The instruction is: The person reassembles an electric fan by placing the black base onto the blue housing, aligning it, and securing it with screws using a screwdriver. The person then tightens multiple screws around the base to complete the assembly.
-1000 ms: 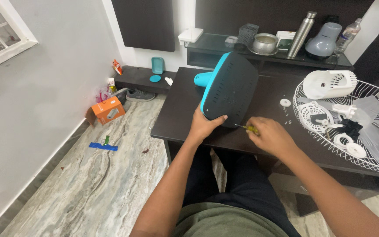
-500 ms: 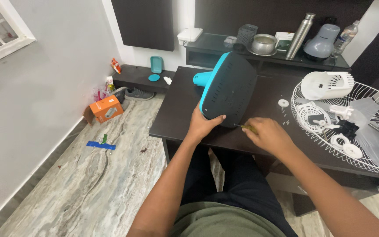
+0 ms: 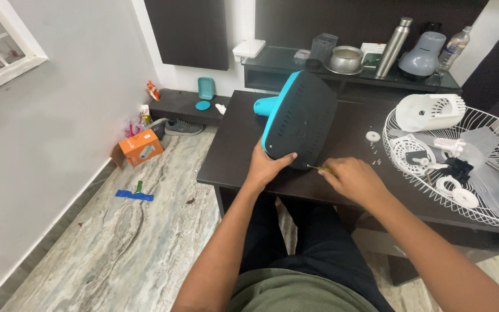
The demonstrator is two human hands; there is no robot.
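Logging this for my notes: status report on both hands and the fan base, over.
Left hand grips tilted teal-and-black fan base. Right hand holds small screwdriver, tip at base's lower edge. Loose screws lie apart on the table, nothing in the way.

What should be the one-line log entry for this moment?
left hand: grips tilted fan base | right hand: holds screwdriver at base edge | table

Black, teal-edged fan base; yellow-handled screwdriver.
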